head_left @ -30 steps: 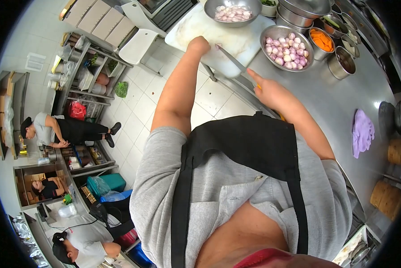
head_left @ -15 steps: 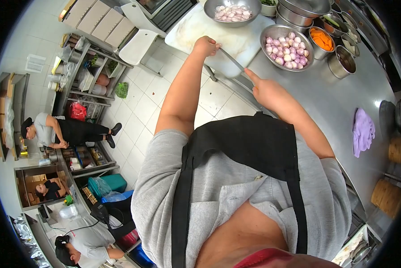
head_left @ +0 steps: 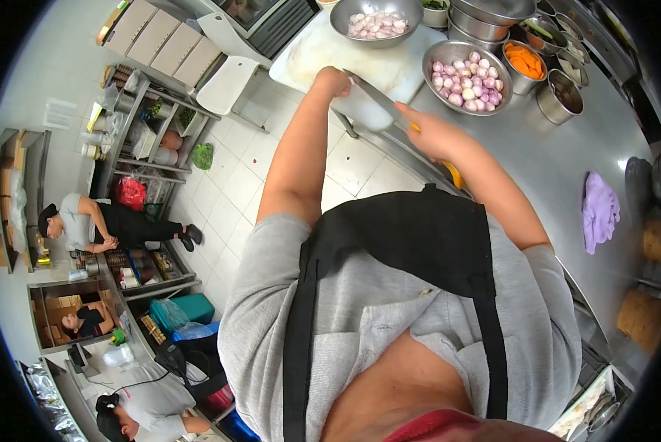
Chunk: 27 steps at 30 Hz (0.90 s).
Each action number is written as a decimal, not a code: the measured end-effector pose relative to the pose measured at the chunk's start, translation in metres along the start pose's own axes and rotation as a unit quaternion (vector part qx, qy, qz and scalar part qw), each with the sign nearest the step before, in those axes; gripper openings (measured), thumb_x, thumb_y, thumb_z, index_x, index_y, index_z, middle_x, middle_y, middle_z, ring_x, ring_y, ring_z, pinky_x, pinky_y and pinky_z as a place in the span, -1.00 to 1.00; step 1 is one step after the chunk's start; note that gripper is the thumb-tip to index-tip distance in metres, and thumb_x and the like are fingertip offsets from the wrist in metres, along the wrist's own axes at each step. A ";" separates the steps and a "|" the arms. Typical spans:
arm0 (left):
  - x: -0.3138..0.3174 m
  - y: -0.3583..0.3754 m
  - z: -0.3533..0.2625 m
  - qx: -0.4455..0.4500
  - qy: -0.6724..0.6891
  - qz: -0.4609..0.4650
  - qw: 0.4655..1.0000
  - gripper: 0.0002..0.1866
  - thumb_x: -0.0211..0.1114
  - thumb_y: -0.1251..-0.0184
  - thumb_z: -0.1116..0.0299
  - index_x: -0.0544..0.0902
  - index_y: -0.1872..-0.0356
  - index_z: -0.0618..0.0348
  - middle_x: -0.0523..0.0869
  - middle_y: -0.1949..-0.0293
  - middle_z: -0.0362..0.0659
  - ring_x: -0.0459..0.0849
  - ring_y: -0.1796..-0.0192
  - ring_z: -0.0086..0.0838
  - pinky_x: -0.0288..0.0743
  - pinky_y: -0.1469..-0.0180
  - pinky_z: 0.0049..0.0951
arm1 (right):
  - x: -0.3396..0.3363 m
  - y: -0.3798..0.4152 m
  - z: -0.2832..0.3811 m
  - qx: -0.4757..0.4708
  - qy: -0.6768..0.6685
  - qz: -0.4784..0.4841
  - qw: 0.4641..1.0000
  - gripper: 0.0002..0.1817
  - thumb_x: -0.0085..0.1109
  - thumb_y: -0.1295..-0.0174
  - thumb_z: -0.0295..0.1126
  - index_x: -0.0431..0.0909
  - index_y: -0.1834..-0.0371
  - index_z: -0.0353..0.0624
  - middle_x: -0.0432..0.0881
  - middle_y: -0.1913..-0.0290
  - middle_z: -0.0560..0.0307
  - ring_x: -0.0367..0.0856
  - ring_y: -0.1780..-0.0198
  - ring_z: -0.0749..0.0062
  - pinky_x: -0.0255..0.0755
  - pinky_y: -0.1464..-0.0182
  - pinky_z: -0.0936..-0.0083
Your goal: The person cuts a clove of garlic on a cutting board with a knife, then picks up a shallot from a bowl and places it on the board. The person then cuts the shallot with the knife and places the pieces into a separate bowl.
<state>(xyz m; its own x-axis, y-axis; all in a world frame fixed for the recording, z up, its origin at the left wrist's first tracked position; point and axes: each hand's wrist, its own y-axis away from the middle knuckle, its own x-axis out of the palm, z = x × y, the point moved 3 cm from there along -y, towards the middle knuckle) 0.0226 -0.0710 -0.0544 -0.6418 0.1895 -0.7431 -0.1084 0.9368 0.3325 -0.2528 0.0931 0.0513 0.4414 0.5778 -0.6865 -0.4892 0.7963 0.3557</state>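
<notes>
My right hand (head_left: 435, 134) is wrapped round the yellow handle of a knife (head_left: 376, 94), its index finger along the top of the blade. The blade points toward my left hand (head_left: 333, 82), whose fingers are curled at the edge of a white cutting board (head_left: 308, 55); what they hold is too small to name. Beyond the hands, a metal bowl of peeled, cut shallots (head_left: 376, 26) rests on the board. To its right is a metal bowl of whole pinkish shallots (head_left: 468, 83).
Right of the shallots stand a pot of orange pieces (head_left: 524, 60) and a metal pot (head_left: 560, 98). A purple cloth (head_left: 600, 212) lies on the steel table (head_left: 522, 155). A white chair (head_left: 227, 79) and several people are at the left.
The knife has turned, so its broad side and yellow handle now show. My right hand has shifted slightly, and my left fingers have curled in more.
</notes>
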 end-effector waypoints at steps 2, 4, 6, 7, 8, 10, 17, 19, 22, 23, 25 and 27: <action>-0.006 0.008 -0.009 -0.016 0.117 0.007 0.993 -0.93 0.32 -0.03 0.40 0.61 0.48 0.12 0.68 0.54 -0.20 0.61 0.55 -0.52 0.50 0.45 -0.50 | 0.003 0.004 -0.014 -0.004 -0.046 0.008 0.999 -0.32 -0.16 -0.31 -0.39 -0.05 -0.51 0.26 0.51 0.53 0.02 0.46 0.68 0.39 0.42 0.56 0.37; -0.005 0.018 -0.014 -0.002 0.075 0.001 0.997 -0.86 0.35 -0.07 0.29 0.66 0.39 0.10 0.70 0.52 -0.20 0.63 0.51 -0.50 0.52 0.37 -0.48 | 0.012 0.011 -0.025 0.017 -0.061 -0.027 0.998 -0.34 -0.15 -0.33 -0.36 -0.02 -0.50 0.31 0.43 0.56 0.13 0.40 0.71 0.51 0.38 0.62 0.47; -0.011 0.029 -0.026 0.002 0.029 -0.015 0.999 -0.81 0.40 -0.05 0.33 0.66 0.32 0.15 0.70 0.49 -0.19 0.65 0.50 -0.49 0.54 0.37 -0.51 | 0.012 0.022 -0.024 0.015 -0.116 -0.021 0.993 -0.35 -0.12 -0.32 -0.35 0.01 -0.50 0.26 0.46 0.52 0.12 0.41 0.68 0.50 0.39 0.59 0.47; -0.014 0.033 -0.030 0.011 -0.022 -0.034 0.999 -0.74 0.46 -0.03 0.36 0.66 0.24 0.19 0.70 0.46 -0.17 0.66 0.49 -0.49 0.56 0.38 -0.54 | 0.011 0.025 -0.023 0.012 -0.173 -0.021 0.985 -0.35 -0.09 -0.31 -0.33 0.04 -0.49 0.21 0.50 0.48 0.11 0.43 0.66 0.48 0.41 0.56 0.46; -0.014 0.036 -0.031 0.009 -0.022 -0.035 0.999 -0.74 0.46 -0.03 0.36 0.66 0.24 0.19 0.70 0.46 -0.17 0.66 0.49 -0.49 0.56 0.38 -0.54 | 0.012 0.026 -0.024 0.011 -0.173 -0.020 0.985 -0.35 -0.09 -0.31 -0.33 0.04 -0.49 0.21 0.50 0.48 0.11 0.43 0.66 0.48 0.41 0.56 0.46; -0.017 0.042 -0.034 0.042 -0.100 -0.101 0.989 -0.71 0.50 -0.03 0.24 0.68 0.29 0.18 0.71 0.45 -0.18 0.64 0.51 -0.54 0.54 0.40 -0.54 | 0.016 0.026 -0.028 0.006 -0.328 0.024 0.944 -0.39 -0.13 -0.35 -0.35 0.06 -0.49 0.19 0.37 0.54 0.28 0.30 0.72 0.65 0.28 0.67 0.62; -0.017 0.029 -0.031 -0.015 -0.074 -0.006 0.997 -0.68 0.51 -0.03 0.14 0.69 0.36 0.18 0.70 0.49 -0.20 0.63 0.53 -0.58 0.54 0.40 -0.55 | 0.028 0.015 -0.050 0.004 -0.506 0.091 0.858 -0.38 -0.14 -0.38 -0.28 -0.01 -0.51 0.21 0.37 0.54 0.27 0.29 0.70 0.67 0.24 0.69 0.66; -0.013 0.020 -0.028 0.002 -0.125 0.001 0.992 -0.61 0.46 -0.06 0.02 0.70 0.41 0.19 0.67 0.56 -0.20 0.62 0.55 -0.56 0.52 0.41 -0.51 | 0.029 0.015 -0.050 0.017 -0.566 0.116 0.816 -0.37 -0.15 -0.38 -0.27 -0.06 -0.52 0.24 0.38 0.52 0.25 0.28 0.71 0.66 0.22 0.70 0.66; -0.008 -0.006 -0.025 -0.006 -0.263 0.052 0.963 -0.52 0.41 -0.08 -0.10 0.70 0.47 0.22 0.65 0.62 -0.18 0.61 0.58 -0.48 0.52 0.38 -0.42 | 0.029 0.013 -0.048 0.018 -0.547 0.117 0.829 -0.37 -0.16 -0.39 -0.27 -0.07 -0.52 0.25 0.38 0.52 0.24 0.28 0.71 0.65 0.22 0.70 0.66; -0.007 -0.005 -0.025 -0.006 -0.263 0.053 0.963 -0.52 0.41 -0.08 -0.10 0.70 0.47 0.22 0.65 0.62 -0.18 0.61 0.58 -0.48 0.52 0.38 -0.42 | 0.030 0.012 -0.049 0.019 -0.548 0.117 0.828 -0.37 -0.16 -0.39 -0.27 -0.07 -0.52 0.25 0.38 0.52 0.24 0.28 0.71 0.65 0.22 0.70 0.66; -0.010 0.000 -0.029 0.036 -0.308 -0.003 0.951 -0.46 0.36 -0.08 -0.16 0.70 0.50 0.23 0.63 0.66 -0.14 0.62 0.55 -0.38 0.51 0.31 -0.32 | 0.032 0.009 -0.051 0.014 -0.535 0.113 0.837 -0.37 -0.16 -0.39 -0.27 -0.07 -0.52 0.25 0.38 0.52 0.24 0.28 0.71 0.64 0.22 0.71 0.67; -0.012 0.005 -0.032 0.037 -0.289 -0.008 0.957 -0.49 0.39 -0.06 -0.12 0.70 0.49 0.23 0.66 0.61 -0.11 0.65 0.49 -0.33 0.51 0.27 -0.30 | 0.031 0.009 -0.052 0.012 -0.533 0.113 0.838 -0.37 -0.15 -0.39 -0.27 -0.07 -0.52 0.24 0.38 0.53 0.25 0.28 0.71 0.64 0.22 0.71 0.67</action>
<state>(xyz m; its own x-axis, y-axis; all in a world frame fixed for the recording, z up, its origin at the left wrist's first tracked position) 0.0052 -0.0775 -0.0255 -0.1114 0.2864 -0.9516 -0.0477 0.9549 0.2930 -0.2822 0.1091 0.0002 0.7671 0.5356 0.3532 -0.6415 0.6403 0.4224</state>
